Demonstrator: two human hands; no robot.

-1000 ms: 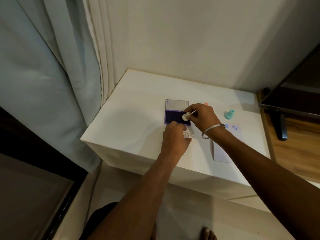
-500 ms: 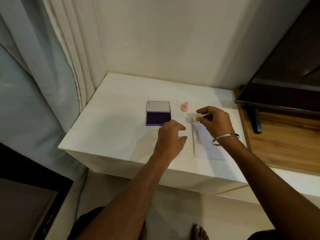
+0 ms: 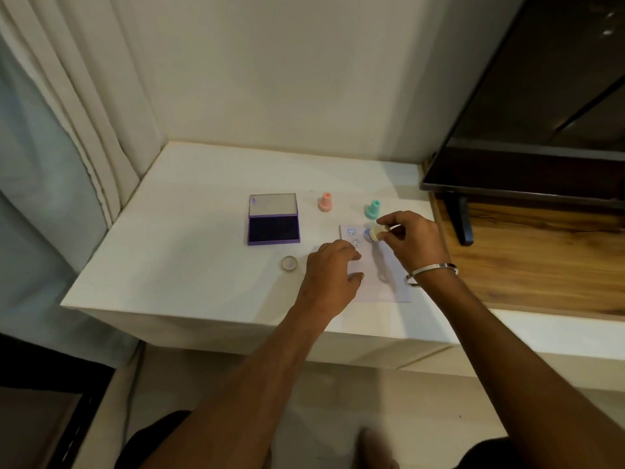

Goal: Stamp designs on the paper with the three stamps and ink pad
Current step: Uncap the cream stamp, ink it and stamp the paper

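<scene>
Right hand (image 3: 411, 243) fingers grip small cream round stamp (image 3: 376, 233) tilted over white paper sheet (image 3: 382, 286); left hand (image 3: 329, 277) fingers loosely spread, resting on sheet.

White table (image 3: 189, 231), curtain (image 3: 67, 137) — perhaps television (image 3: 541, 130).

I am seeing a matt white table (image 3: 176, 238) looking smooth, with thin matt paper (image 3: 382, 286) lying on it. The pink stamp (image 3: 325, 202) and teal stamp (image 3: 372, 209) are looking like smooth plastic, as is the purple ink pad (image 3: 273, 219) case. A polished metal bangle (image 3: 431, 273) is glinting beside grained, varnished wood (image 3: 541, 265)
</scene>
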